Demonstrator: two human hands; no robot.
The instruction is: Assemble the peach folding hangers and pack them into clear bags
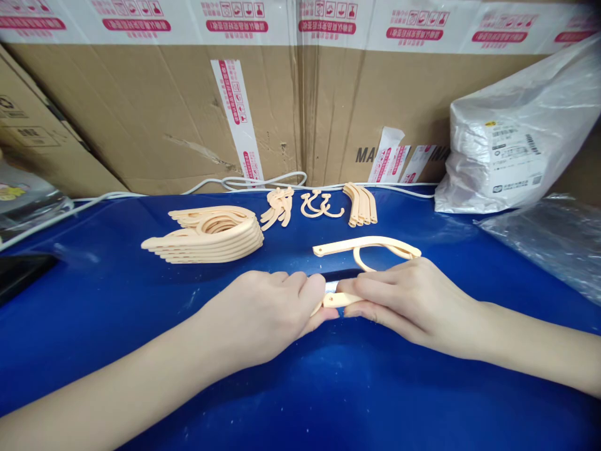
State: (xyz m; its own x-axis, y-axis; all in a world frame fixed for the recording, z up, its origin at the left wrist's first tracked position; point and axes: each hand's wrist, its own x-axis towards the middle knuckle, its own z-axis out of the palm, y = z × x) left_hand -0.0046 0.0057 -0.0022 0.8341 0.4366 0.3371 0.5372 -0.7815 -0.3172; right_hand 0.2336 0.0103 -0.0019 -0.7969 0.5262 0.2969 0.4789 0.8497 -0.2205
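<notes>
In front of me both hands meet over a blue table. My left hand (267,313) is closed, thumb and fingers pinching a cream plastic hanger piece (318,309), of which only a small edge shows. My right hand (417,307) is closed around a cream hanger arm (335,301) with a hole near its end; that end touches or nearly touches the left thumb. Just behind the right knuckles is a cream hanger body (364,242) with a curved loop, partly covered by the hand. Whether the right hand also holds this body I cannot tell.
A stack of cream hanger bodies (211,241) lies back left. Behind are small cream parts (279,207), cream hooks (322,205) and short curved arms (361,203). A white cable (206,183), cardboard boxes (164,113) and a wrapped parcel (511,144) line the back.
</notes>
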